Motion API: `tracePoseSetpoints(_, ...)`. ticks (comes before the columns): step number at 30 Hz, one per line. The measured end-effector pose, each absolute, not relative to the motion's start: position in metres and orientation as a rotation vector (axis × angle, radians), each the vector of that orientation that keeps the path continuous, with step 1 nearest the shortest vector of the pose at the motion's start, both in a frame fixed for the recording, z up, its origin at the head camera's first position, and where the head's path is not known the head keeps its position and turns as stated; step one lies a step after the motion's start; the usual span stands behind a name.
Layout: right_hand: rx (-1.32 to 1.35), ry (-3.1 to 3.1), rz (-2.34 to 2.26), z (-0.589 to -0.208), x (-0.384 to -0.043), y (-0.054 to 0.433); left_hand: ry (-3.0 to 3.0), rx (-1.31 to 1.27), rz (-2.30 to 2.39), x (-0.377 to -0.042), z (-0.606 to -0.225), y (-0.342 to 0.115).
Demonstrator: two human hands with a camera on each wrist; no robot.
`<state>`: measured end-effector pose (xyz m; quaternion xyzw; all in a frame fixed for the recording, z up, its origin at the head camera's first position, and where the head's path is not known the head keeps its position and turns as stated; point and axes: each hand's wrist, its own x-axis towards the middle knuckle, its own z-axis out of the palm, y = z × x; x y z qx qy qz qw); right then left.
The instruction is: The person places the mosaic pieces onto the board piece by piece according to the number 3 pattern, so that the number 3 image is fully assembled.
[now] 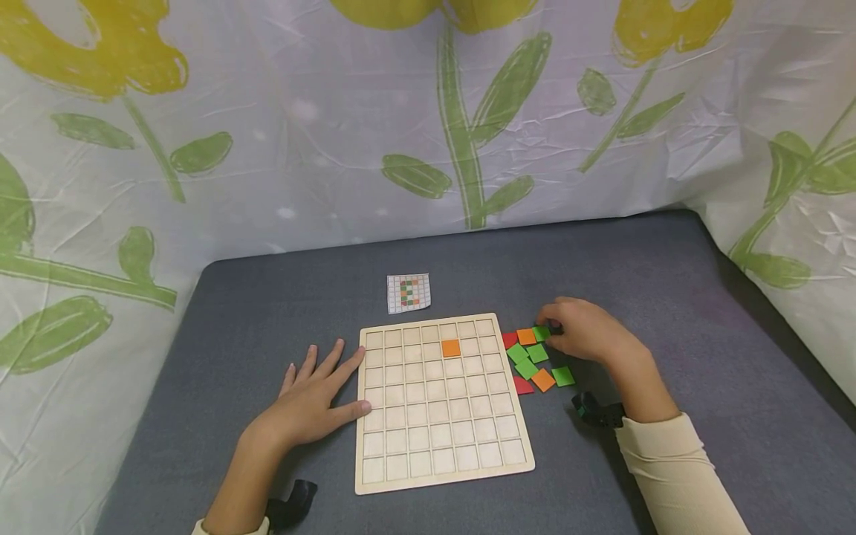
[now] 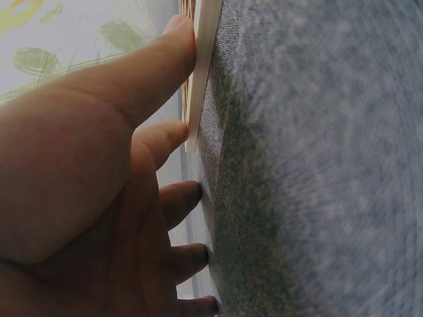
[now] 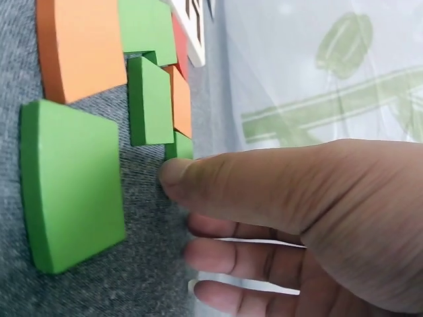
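Note:
A pale wooden grid board (image 1: 441,413) lies on the table with one orange tile (image 1: 451,348) in a cell of its upper part. My left hand (image 1: 304,401) is spread at the board's left side, thumb and index fingertips touching its edge. Right of the board lies a loose group of red, orange and green square tiles. My right hand (image 1: 588,331) is at the group's far end, its thumb and fingers around a green tile (image 1: 540,334). Seen from the right wrist, the thumb tip overlaps that tile, and the index finger is hidden behind the thumb.
A small printed card (image 1: 409,293) with a coloured grid pattern lies beyond the board. Nearest the right wrist are a separate green tile (image 1: 563,376) and an orange tile (image 1: 544,380). A red tile (image 1: 524,386) lies against the board's right edge. A flower-patterned curtain (image 1: 301,148) hangs behind the table.

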<state>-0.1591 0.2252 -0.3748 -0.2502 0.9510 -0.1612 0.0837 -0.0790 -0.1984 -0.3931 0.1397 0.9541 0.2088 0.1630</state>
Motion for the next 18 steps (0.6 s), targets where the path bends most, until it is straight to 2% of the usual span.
tracePoseSetpoints(18, -0.754, 2.856, -0.488, -0.3753, -0.1583, 0.2243, 2.715, 0.399, 0.605, -0.0787, -0.3926, -0.1987)
